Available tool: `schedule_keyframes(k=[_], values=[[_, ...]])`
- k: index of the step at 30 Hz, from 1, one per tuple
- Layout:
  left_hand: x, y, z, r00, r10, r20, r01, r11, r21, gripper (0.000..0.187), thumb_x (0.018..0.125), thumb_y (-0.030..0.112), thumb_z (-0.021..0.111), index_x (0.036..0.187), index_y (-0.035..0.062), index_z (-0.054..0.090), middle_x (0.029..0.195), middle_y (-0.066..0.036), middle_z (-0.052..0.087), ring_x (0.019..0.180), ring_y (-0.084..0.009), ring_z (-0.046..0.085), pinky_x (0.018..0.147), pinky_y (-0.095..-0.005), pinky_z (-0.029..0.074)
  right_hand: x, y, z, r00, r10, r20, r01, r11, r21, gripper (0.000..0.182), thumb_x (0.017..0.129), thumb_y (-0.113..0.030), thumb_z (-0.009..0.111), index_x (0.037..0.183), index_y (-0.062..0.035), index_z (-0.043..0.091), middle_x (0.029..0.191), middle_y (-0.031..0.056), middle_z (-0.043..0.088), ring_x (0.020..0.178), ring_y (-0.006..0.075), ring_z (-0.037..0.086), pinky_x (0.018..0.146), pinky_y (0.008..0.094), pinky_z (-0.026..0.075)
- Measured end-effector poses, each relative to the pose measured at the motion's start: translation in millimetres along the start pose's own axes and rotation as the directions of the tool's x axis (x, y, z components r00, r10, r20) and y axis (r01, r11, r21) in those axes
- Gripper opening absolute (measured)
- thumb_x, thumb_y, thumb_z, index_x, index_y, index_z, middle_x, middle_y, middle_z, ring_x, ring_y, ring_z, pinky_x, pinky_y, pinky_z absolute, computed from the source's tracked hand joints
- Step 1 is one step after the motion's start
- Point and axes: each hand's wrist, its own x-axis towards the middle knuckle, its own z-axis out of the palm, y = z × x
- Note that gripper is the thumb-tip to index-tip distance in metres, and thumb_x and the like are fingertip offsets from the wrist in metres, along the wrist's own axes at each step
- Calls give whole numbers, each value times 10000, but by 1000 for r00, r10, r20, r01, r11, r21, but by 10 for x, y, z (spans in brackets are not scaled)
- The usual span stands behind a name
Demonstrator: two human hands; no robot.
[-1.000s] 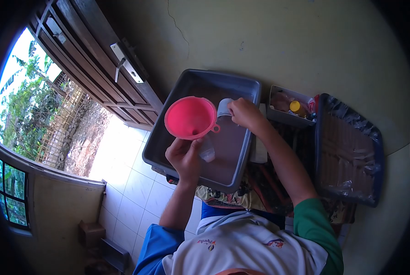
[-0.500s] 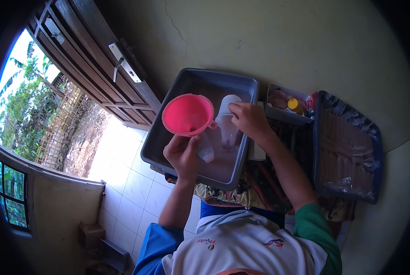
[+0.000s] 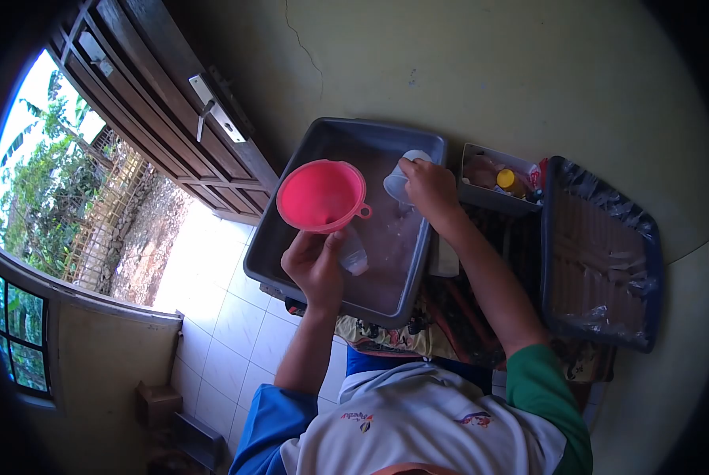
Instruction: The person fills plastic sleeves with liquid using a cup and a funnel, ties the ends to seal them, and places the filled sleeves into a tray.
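Funnel [image 3: 320, 195] in left hand [image 3: 315, 265] over grey tub [image 3: 291, 210], cup [image 3: 398, 184] beside.

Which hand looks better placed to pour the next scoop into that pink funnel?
The right hand, probably. It holds the cup over the grey tub, just beside the pink funnel. The left hand is busy holding the funnel.
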Motion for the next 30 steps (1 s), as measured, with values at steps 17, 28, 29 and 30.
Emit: schedule_keyframes(k=[17, 28, 29, 30], values=[[2, 32, 13, 1000, 18, -13, -18, 1000, -7, 180, 826, -22, 678, 1000, -63, 660, 846, -82, 695, 795, -117, 641, 744, -223, 476, -71, -55, 134, 929, -98, 356, 72, 994, 85, 116, 759, -74, 641, 827, -64, 733, 790, 179, 673, 773, 344, 675, 734, 434, 545], [98, 88, -17, 1000, -12, 1, 12, 997, -82, 180, 849, 72, 680, 987, -40, 648, 851, -92, 685, 724, -121, 634, 617, -211, 440, -36, -131, -239, 915, -4, 404, -199, 866, 459, 296, 708, 4, 589, 976, -4, 713, 763, 188, 680, 625, 261, 677, 621, 348, 555], [106, 82, -22, 1000, -10, 13, 11, 997, -79, 195, 869, 106, 660, 1005, -31, 633, 874, -117, 682, 711, -151, 651, 588, -222, 446, -29, -153, -287, 857, 70, 511, -366, 780, 508, 310, 725, 11, 561, 1002, 20, 699, 730, 176, 679, 545, 212, 668, 547, 311, 552], [112, 90, -19, 1000, -10, 14, 11, 997, -79, 195, 869, 106, 660, 1005, -31, 633, 874, -117, 682, 711, -151, 651, 588, -222, 446, -43, -143, -270, 857, 70, 510, -366, 779, 509, 310, 725, 11, 561, 1002, 20, 699, 730, 176, 679, 545, 212, 668, 547, 311, 552]])
